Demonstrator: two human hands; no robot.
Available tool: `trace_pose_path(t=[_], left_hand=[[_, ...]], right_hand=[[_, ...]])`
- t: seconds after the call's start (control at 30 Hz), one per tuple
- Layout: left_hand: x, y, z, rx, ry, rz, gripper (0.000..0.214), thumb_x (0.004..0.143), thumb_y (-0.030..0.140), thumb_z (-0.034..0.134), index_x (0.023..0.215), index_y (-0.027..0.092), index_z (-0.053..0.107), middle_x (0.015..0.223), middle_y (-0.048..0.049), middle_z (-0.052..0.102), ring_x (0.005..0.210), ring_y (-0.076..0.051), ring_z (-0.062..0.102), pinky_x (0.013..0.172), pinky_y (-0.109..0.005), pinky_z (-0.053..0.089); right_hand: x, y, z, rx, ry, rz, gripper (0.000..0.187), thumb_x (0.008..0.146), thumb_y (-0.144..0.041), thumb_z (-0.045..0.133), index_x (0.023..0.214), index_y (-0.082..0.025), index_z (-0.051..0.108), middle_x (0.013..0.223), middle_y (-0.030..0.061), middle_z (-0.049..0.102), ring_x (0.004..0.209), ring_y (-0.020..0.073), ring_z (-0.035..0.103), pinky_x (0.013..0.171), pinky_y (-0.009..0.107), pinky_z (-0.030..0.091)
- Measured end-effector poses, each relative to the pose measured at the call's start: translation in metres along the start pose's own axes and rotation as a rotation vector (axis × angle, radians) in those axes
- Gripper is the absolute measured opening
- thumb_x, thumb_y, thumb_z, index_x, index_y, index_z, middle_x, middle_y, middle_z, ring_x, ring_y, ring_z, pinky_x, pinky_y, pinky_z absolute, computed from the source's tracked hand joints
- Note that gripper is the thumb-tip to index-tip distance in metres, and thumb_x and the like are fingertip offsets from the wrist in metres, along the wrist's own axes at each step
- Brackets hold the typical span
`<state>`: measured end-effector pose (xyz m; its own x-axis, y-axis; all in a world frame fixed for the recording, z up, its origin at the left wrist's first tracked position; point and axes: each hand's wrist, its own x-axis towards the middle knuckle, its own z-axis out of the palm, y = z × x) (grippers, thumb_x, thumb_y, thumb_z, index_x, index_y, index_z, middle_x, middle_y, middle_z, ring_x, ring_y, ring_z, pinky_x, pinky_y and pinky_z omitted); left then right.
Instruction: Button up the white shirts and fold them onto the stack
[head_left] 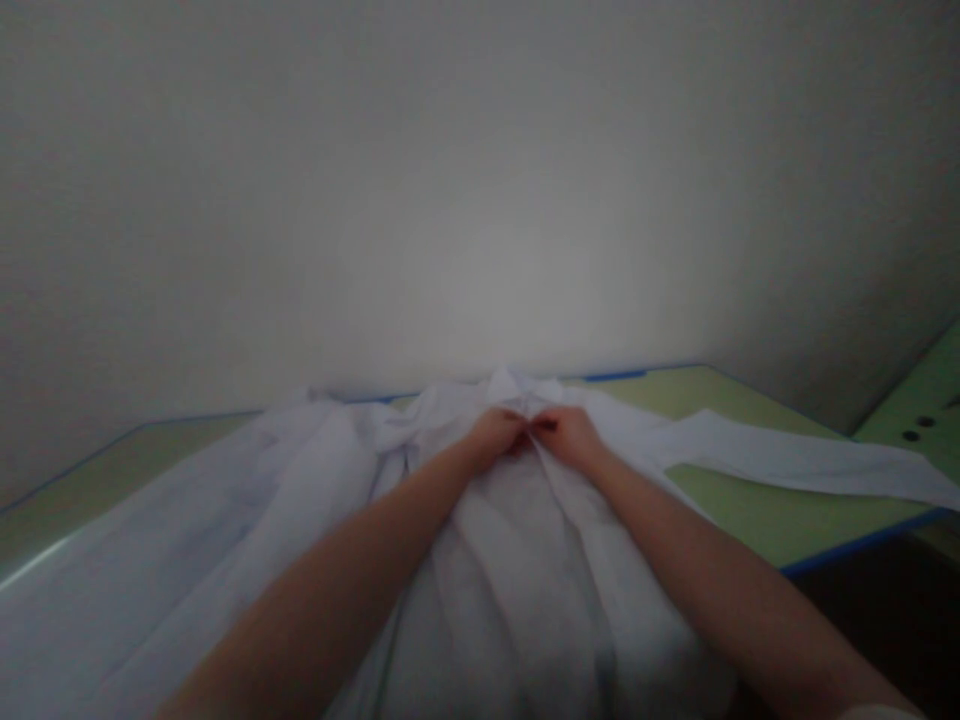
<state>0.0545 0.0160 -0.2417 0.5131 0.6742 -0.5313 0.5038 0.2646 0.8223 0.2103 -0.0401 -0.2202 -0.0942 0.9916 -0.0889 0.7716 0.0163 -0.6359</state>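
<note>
A white garment (pixel 525 545) drapes the green surface (pixel 772 505); over the surface, arms (pixel 337 560) outstretched, your left hand (pixel 499 436) and right hand (pixel 570 436) almost meet, pinching the garment. More white cloth (pixel 240 520) covers the surface's left; a wall (pixel 480 200) rises behind.

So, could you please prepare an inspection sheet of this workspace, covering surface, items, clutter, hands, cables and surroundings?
Surface: green table with blue edging, partly covered.
Job's things: white cloth, wrinkled and folded; a long white strip extends rightward.
Clutter: nothing seen.
Hands: left hand and right hand close together, pinching the cloth.
Cables: nothing seen.
Surroundings: pale wall behind; green surface with dark spots at right; picture dim, blurred.
</note>
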Motion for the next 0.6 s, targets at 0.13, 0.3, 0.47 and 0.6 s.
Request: trace_pose_path(t=[0.13,0.3,0.47,0.6], left_hand=[[0.004,-0.005,0.002,0.076,0.034,0.022,0.027,0.079,0.034,0.050,0.085,0.012,0.065,0.071,-0.0058,0.065,0.055,-0.010,0.057,0.049,-0.018,0.043],[0.003,-0.002,0.004,0.169,0.053,0.040,0.027,0.080,0.031,0.048,0.080,0.012,0.066,0.066,-0.0049,0.065,0.050,-0.009,0.054,0.048,-0.019,0.041],[-0.002,0.005,0.001,0.259,0.085,0.049,0.029,0.080,0.034,0.048,0.080,0.012,0.067,0.061,-0.0040,0.063,0.050,-0.010,0.053,0.051,-0.021,0.041],[-0.007,0.011,-0.002,0.327,0.109,0.073,0.026,0.079,0.031,0.048,0.073,0.012,0.067,0.058,-0.0042,0.062,0.054,-0.012,0.054,0.055,-0.022,0.041]], right_hand=[[0.001,-0.001,0.001,0.014,0.036,0.089,0.020,0.077,-0.033,0.055,0.084,-0.022,0.070,0.081,0.0009,0.068,0.074,0.0126,0.060,0.067,0.021,0.040],[0.003,-0.001,0.002,0.004,0.016,0.213,0.020,0.074,-0.033,0.057,0.077,-0.017,0.068,0.074,0.0033,0.067,0.067,0.0125,0.058,0.060,0.021,0.037],[0.005,0.000,0.002,0.002,-0.002,0.166,0.016,0.073,-0.028,0.056,0.072,-0.016,0.066,0.068,0.0024,0.064,0.062,0.0112,0.055,0.057,0.021,0.034],[0.005,0.001,0.003,0.016,-0.002,0.120,0.014,0.073,-0.028,0.056,0.069,-0.016,0.063,0.065,0.0011,0.062,0.060,0.0105,0.052,0.055,0.021,0.032]])
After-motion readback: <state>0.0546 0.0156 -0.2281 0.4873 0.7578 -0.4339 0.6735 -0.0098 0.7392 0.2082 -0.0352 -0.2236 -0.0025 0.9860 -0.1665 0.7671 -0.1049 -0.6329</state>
